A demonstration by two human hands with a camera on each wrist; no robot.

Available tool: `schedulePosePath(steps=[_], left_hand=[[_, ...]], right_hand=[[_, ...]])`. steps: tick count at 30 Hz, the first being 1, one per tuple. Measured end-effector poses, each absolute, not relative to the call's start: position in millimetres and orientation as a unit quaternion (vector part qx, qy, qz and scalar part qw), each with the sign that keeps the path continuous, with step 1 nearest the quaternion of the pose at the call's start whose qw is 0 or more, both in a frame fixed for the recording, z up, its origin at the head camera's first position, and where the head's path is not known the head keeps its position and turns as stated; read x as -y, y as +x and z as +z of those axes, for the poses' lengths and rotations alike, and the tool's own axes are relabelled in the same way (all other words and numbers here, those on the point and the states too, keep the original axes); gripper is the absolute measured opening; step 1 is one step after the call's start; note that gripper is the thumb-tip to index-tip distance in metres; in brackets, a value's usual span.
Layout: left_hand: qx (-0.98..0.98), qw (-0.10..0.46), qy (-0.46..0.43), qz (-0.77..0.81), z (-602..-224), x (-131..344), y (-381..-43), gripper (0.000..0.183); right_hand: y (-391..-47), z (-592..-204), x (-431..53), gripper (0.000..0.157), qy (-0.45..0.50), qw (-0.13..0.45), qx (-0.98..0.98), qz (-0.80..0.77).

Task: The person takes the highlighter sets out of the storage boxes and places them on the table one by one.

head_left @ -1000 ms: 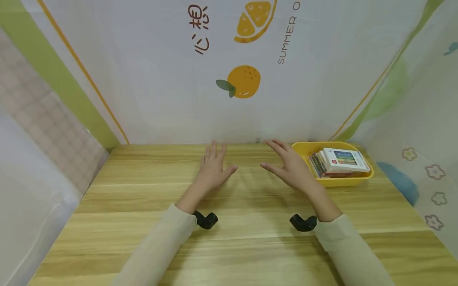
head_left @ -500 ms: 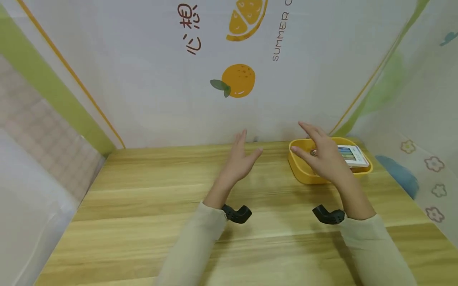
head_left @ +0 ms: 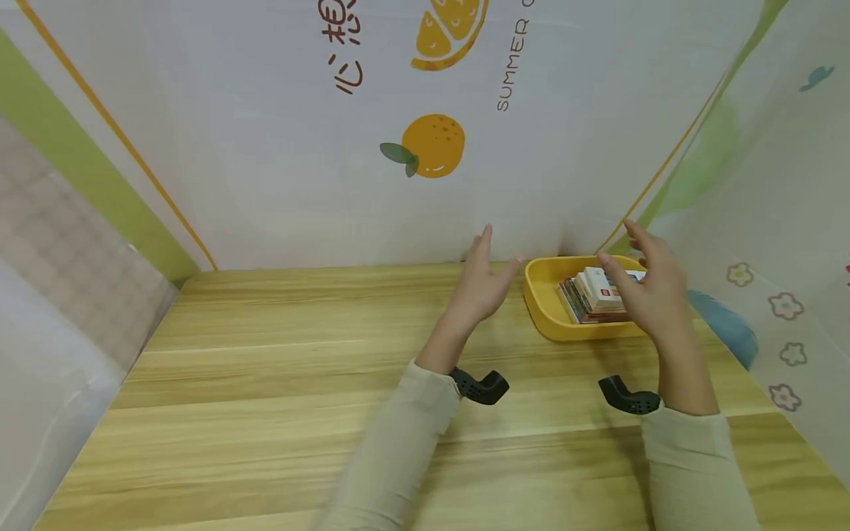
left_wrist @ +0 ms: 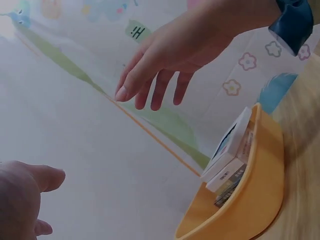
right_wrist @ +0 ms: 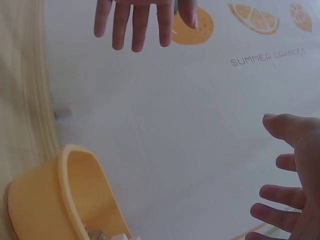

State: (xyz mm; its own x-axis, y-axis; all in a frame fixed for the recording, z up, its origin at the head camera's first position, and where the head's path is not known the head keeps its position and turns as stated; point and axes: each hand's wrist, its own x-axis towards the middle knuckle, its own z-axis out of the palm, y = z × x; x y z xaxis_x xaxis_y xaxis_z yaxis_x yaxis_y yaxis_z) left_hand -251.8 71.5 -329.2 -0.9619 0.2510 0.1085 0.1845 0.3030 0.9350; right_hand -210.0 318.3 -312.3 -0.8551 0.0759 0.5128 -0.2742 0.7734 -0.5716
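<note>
A yellow plastic basket (head_left: pixel 546 313) stands at the far right of the table. Inside it lies a stack of small boxes (head_left: pixel 594 299), with a white one on top showing a coloured picture. My right hand (head_left: pixel 657 295) hovers over the basket's right part and hides some of the stack; its fingers are spread and touch nothing. Just left of the basket, my left hand (head_left: pixel 479 291) is held in the air with thumb apart and fingers extended. Both palms face each other across the basket, as the right wrist view also shows with the left hand (right_wrist: pixel 142 22) opposite.
The wood-grain table (head_left: pixel 265 369) reaches back to a white printed cloth (head_left: pixel 299 184) hanging behind it. Another cloth with flowers (head_left: pixel 783 306) closes off the right side. A black wrist camera (head_left: pixel 481 387) sits on each wrist.
Both hands have moved right, from the middle of the table to either side of the basket. The head view has shifted slightly. The basket and its boxes have stayed in place.
</note>
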Motion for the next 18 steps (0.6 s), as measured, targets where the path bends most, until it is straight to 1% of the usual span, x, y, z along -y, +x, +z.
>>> schedulePosePath(steps=[8,18], left_hand=[[-0.797,0.018,0.132,0.589,-346.5,-88.8,-249.1,0.076],[-0.774,-0.025,0.128,0.620,-382.9,-104.0,-247.4,0.065]], right_hand=[[-206.9,-316.3,-333.2,0.062,0.024,0.267,0.908,0.322],[-209.5,-321.4,-346.3,0.063,-0.006,0.269,0.903,0.334]])
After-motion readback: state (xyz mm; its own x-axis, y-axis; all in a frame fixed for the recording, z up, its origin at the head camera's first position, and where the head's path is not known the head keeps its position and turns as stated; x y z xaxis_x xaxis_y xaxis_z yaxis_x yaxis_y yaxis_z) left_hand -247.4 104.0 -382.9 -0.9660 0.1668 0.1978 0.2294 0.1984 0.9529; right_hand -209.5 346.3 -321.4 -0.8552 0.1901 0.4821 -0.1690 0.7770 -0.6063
